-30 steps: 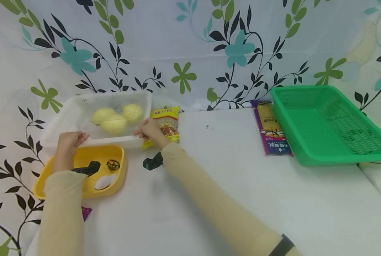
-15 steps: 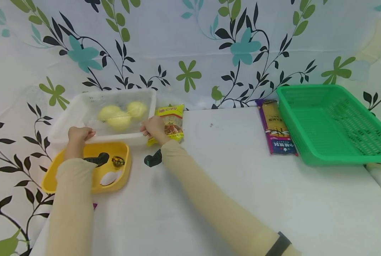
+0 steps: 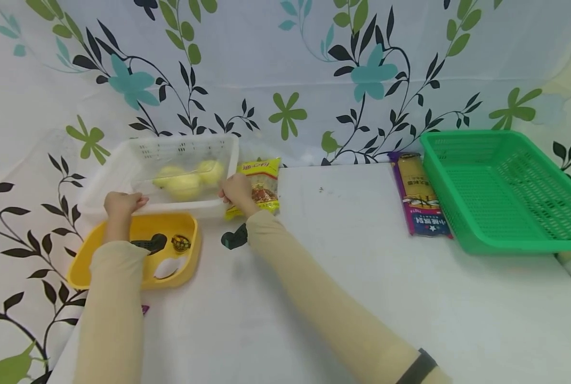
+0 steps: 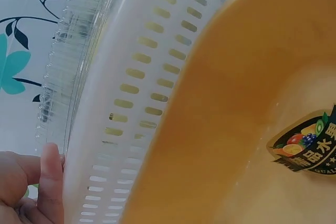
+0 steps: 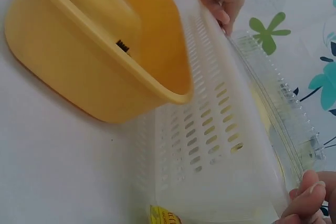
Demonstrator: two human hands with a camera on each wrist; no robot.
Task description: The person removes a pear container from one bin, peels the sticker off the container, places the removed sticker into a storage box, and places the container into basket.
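A white slotted basket (image 3: 98, 181) stands at the back left, with a clear ribbed plastic box (image 4: 79, 51) in it that rises above the rim. Several yellow round fruits (image 3: 184, 186) show through the clear plastic. My left hand (image 3: 122, 205) pinches the box's edge at the front left, close against the basket rim; its thumb and fingers show in the left wrist view. At the front right corner, my right hand (image 3: 239, 191) pinches the same plastic edge, as the right wrist view shows (image 5: 310, 198). Both hands hold the box at about rim height.
A yellow basin (image 3: 194, 256) sits before the basket, with a dark fruit label (image 4: 310, 145) inside. Beside the basket lies a yellow food packet (image 3: 266, 186). On the right are a purple pasta packet (image 3: 419, 202) and a green basket (image 3: 477, 234). A purple scrap (image 3: 145, 309) shows by the left sleeve.
The whole head view has shifted, so everything appears further right. Both hands keep their places at the basket's front, and the plastic over the fruits looks hazier.
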